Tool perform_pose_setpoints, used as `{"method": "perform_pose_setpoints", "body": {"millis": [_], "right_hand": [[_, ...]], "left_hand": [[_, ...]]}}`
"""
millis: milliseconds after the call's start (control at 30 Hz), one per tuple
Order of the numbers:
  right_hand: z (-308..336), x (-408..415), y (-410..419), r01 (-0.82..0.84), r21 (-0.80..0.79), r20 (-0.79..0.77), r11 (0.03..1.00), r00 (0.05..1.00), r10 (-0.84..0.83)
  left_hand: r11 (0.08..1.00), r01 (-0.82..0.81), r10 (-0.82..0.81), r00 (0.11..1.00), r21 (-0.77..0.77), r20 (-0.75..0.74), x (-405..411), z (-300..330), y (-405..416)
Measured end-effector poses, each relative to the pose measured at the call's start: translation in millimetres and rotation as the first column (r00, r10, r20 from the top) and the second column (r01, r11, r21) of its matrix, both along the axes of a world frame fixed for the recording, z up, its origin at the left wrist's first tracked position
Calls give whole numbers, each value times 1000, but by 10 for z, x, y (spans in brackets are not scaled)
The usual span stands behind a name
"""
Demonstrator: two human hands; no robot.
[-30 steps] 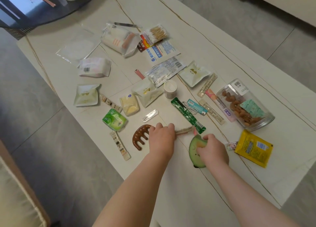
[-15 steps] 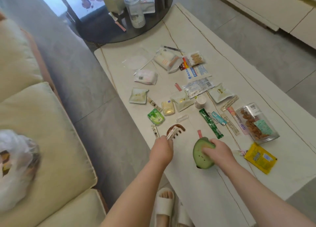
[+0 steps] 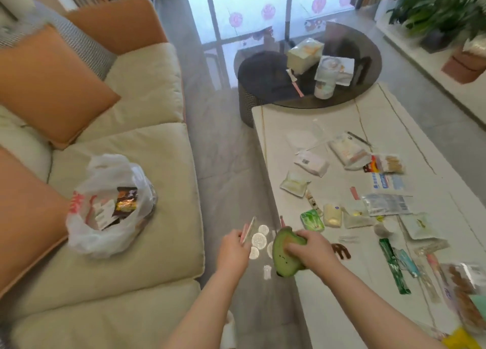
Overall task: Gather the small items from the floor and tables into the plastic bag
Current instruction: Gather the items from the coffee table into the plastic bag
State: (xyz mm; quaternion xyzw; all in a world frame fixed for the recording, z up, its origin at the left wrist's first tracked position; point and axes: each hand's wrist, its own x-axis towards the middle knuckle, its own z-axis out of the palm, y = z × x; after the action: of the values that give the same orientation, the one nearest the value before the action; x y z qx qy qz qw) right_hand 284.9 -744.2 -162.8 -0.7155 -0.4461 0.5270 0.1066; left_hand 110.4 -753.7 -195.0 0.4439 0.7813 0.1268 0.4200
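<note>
While left hand (image 3: 232,246) pinches thin packet (image 3: 248,229), right hand (image 3: 313,248) fingers curl round avocado toy (image 3: 285,259).

Bare cushion (image 3: 147,180) beside bag (image 3: 105,204)

White plastic bag (image 3: 105,206) on the sofa: red printed characters, too blurred to read.
White soft tissue packet (image 3: 311,163) on the pale table: a dark barcode, digits illegible.
Blue-and-white flat sachet (image 3: 386,181): blue print, unreadable.
Silvery foil sachet (image 3: 385,204): blurred print only.
</note>
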Motion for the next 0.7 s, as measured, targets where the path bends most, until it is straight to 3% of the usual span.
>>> {"method": "perform_pose_setpoints", "body": {"millis": [133,533,700], "right_hand": [[120,-809,267,-69,37,-61,997,996,71],[144,-3359,850,-287,22,-98,958,953,288],[-50,-4231,994,-241,-82,-227,967,949,217]], "left_hand": [[992,-123,123,992,29,15,-694,59,39],[939,-339,344,927,57,-151,-3030,113,187],[922,-383,385,902,52,-198,-3839,37,272]]}}
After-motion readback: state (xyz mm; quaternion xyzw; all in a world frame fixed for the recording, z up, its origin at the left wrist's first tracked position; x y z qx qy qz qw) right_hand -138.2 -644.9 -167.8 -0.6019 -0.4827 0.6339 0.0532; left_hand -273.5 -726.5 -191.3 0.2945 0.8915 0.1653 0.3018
